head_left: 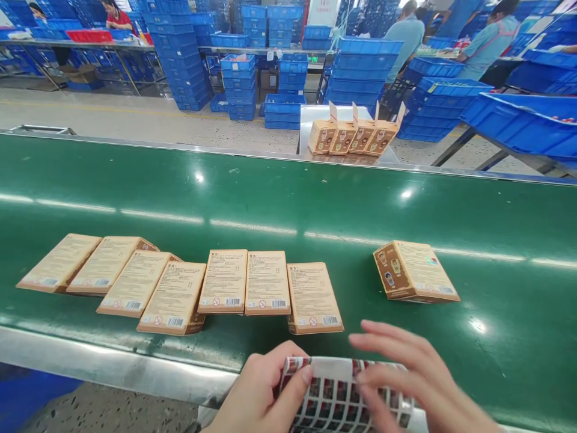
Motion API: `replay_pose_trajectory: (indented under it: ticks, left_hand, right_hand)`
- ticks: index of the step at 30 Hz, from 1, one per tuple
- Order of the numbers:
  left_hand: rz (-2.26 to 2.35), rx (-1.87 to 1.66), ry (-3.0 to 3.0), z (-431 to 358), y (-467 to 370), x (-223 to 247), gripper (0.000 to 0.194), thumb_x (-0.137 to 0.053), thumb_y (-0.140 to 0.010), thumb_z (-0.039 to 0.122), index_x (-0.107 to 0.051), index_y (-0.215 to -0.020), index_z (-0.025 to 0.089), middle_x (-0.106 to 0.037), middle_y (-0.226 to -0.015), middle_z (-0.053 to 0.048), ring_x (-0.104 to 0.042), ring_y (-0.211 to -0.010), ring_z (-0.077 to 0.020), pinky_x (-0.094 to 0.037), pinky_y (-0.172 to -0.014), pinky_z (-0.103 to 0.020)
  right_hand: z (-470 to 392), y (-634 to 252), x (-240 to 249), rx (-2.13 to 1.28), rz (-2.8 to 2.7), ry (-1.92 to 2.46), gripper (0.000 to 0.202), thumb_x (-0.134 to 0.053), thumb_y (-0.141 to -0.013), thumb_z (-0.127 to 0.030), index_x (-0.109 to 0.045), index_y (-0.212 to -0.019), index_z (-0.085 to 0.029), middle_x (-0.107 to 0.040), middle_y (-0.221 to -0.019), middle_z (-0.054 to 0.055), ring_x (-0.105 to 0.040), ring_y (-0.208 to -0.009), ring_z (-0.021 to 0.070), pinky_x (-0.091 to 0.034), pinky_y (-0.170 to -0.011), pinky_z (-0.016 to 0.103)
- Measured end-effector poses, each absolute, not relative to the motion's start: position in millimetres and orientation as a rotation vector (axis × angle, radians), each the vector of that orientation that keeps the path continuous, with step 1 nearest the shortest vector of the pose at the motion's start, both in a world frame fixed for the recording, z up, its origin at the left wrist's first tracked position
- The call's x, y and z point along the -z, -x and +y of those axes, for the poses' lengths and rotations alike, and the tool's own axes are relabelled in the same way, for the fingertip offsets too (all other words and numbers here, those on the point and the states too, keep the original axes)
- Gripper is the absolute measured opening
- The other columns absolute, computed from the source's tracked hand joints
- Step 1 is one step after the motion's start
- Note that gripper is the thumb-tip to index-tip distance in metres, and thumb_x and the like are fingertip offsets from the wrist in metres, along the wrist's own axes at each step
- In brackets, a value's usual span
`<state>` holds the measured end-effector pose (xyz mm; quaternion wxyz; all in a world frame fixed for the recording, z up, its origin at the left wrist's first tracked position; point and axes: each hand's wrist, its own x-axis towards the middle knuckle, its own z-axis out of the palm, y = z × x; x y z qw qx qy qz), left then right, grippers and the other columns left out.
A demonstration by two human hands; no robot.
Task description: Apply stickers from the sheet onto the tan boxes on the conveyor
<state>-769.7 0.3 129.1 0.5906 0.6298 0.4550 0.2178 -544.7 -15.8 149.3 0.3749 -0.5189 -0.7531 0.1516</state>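
Observation:
My left hand [265, 391] pinches a sheet of small dark printed stickers [336, 394] between thumb and fingers at its left edge. The sheet curves and runs off the bottom of the view. Over its right part is my right hand [419, 379], fingers spread and somewhat blurred; some fingertips overlap the sheet, and contact is unclear. Beyond my hands, several tan and brown cartons [268, 282] lie in a staggered row, printed text and barcodes facing up. A separate carton [417, 270] at the right bears a small shiny sticker [431, 261].
The cartons rest on a green conveyor belt [252, 192] with a metal front edge [112, 367]. Across it, several upright cartons with raised flaps [349, 137] stand on a metal ledge. Stacked blue crates [174, 54] and co-workers [408, 36] are farther back.

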Motion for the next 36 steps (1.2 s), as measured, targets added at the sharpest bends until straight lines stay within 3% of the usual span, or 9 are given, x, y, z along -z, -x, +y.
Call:
replay_pose_trajectory:
  ticks: [1, 3, 5, 7, 14, 22, 28, 33, 36]
  left_hand:
    - [1.029, -0.523, -1.517, -0.1, 771.7, -126.9, 0.03, -0.045, -0.1, 0.039, -0.063, -0.087, 0.018, -0.069, -0.074, -0.003, -0.062, -0.065, -0.0147, -0.046, -0.06, -0.019]
    - [0.925, -0.573, -1.653, -0.6, 775.4, -119.7, 0.02, -0.05, -0.096, 0.03, -0.066, -0.09, 0.019, -0.075, -0.113, -0.01, -0.072, -0.088, -0.0194, -0.053, -0.077, -0.022]
    - [0.796, -0.611, -1.805, 0.3, 777.1, -110.5, 0.015, -0.052, -0.092, 0.023, -0.067, -0.091, 0.02, -0.055, -0.147, -0.012, -0.074, -0.098, -0.0202, -0.055, -0.086, -0.023]
    - [0.722, -0.604, -1.939, 3.2, 776.0, -103.5, 0.013, -0.053, -0.091, 0.021, -0.066, -0.09, 0.021, -0.039, -0.158, -0.011, -0.076, -0.092, -0.0188, -0.057, -0.081, -0.022]
    - [0.705, -0.4, -2.1, 17.2, 759.7, -117.2, 0.012, -0.053, -0.09, 0.017, -0.062, -0.083, 0.02, -0.035, -0.158, -0.009, -0.078, -0.08, -0.0194, -0.059, -0.066, -0.023]
    - [0.681, -0.3, -2.108, 21.2, 742.1, -125.7, 0.013, -0.065, -0.081, 0.007, -0.061, -0.082, 0.019, -0.034, -0.159, -0.005, -0.078, -0.081, -0.0199, -0.059, -0.067, -0.024]
    - [0.656, -0.256, -2.138, 21.5, 730.6, -130.8, 0.014, -0.063, -0.081, 0.008, -0.058, -0.075, 0.019, -0.032, -0.16, -0.004, -0.076, -0.067, -0.0164, -0.057, -0.059, -0.024]
    - [0.638, -0.225, -2.083, 24.1, 720.4, -128.8, 0.015, -0.061, -0.082, 0.008, -0.056, -0.072, 0.019, -0.029, -0.162, -0.002, -0.075, -0.064, -0.0151, -0.057, -0.06, -0.024]
    - [0.606, -0.231, -2.015, 24.8, 718.1, -122.1, 0.014, -0.059, -0.086, 0.013, -0.056, -0.074, 0.019, -0.03, -0.162, -0.004, -0.078, -0.076, -0.0193, -0.058, -0.069, -0.025]
  right_hand:
    - [-11.1, 543.1, -149.3, -0.529, -1.73, 1.451, 0.006, -0.066, -0.086, -0.027, -0.07, -0.082, -0.031, -0.078, -0.108, 0.001, -0.074, -0.099, 0.0237, -0.06, -0.083, 0.032]
    - [2.4, 542.4, -147.3, -0.788, -1.303, 1.64, 0.019, -0.067, -0.085, -0.044, -0.07, -0.077, -0.027, -0.076, -0.114, 0.006, -0.073, -0.101, 0.0264, -0.061, -0.08, 0.033]
    - [18.0, 545.7, -143.0, -1.003, -0.998, 1.683, 0.034, -0.072, -0.077, -0.057, -0.073, -0.078, -0.023, -0.074, -0.12, 0.009, -0.071, -0.103, 0.0293, -0.06, -0.085, 0.037]
    - [31.1, 551.6, -137.9, -1.139, -0.839, 1.666, 0.044, -0.076, -0.069, -0.063, -0.075, -0.081, -0.021, -0.073, -0.121, 0.011, -0.069, -0.106, 0.0311, -0.057, -0.089, 0.04]
    - [38.5, 561.4, -127.1, -1.094, -0.662, 1.629, 0.041, -0.081, -0.067, -0.057, -0.078, -0.086, -0.021, -0.074, -0.115, 0.009, -0.068, -0.099, 0.0273, -0.058, -0.074, 0.032]
    - [33.8, 553.2, -121.4, -0.97, -0.719, 1.714, 0.041, -0.078, -0.07, -0.057, -0.074, -0.087, -0.02, -0.073, -0.116, 0.009, -0.068, -0.081, 0.0225, -0.056, -0.066, 0.032]
    - [31.9, 550.2, -123.6, -0.715, -0.881, 1.902, 0.041, -0.068, -0.074, -0.061, -0.064, -0.081, -0.021, -0.072, -0.107, 0.012, -0.066, -0.082, 0.0246, -0.054, -0.072, 0.038]
    - [41.6, 528.0, -121.2, -0.637, -0.844, 1.972, 0.054, -0.068, -0.069, -0.063, -0.05, -0.101, -0.023, -0.069, -0.108, 0.014, -0.068, -0.077, 0.0245, -0.053, -0.064, 0.037]
    - [39.4, 512.9, -123.3, -0.649, -0.904, 1.963, 0.06, -0.059, -0.072, -0.068, -0.048, -0.109, -0.021, -0.066, -0.117, 0.017, -0.07, -0.087, 0.0287, -0.055, -0.068, 0.04]
